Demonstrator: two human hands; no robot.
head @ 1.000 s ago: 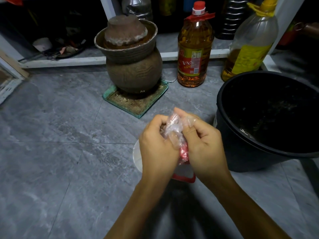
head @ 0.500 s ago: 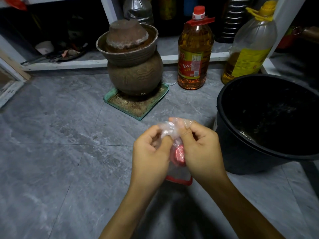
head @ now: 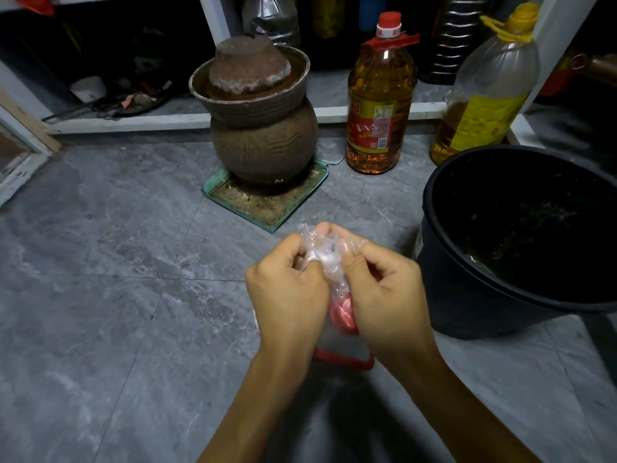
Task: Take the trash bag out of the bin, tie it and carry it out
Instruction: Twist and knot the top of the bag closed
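Note:
A small clear plastic trash bag (head: 329,253) with red trash inside hangs between my hands above the grey floor. My left hand (head: 288,289) pinches the bunched bag top from the left. My right hand (head: 384,289) pinches it from the right, fingers closed on the plastic. The bag's lower part with a red edge shows below my wrists. The black bin (head: 467,295) stands on the floor just right of my right hand, its dark inside without a bag.
A brown clay jar (head: 263,142) sits on a green tray (head: 217,183) ahead. Two oil bottles (head: 380,105) (head: 484,95) stand at the back right by a white shelf frame (head: 133,121). Grey floor tiles (head: 100,295) stretch to the left.
My hands have shifted slightly apart and lower while working the bag top; the crumpled plastic now sticks up between my fingertips. The bin has not moved.

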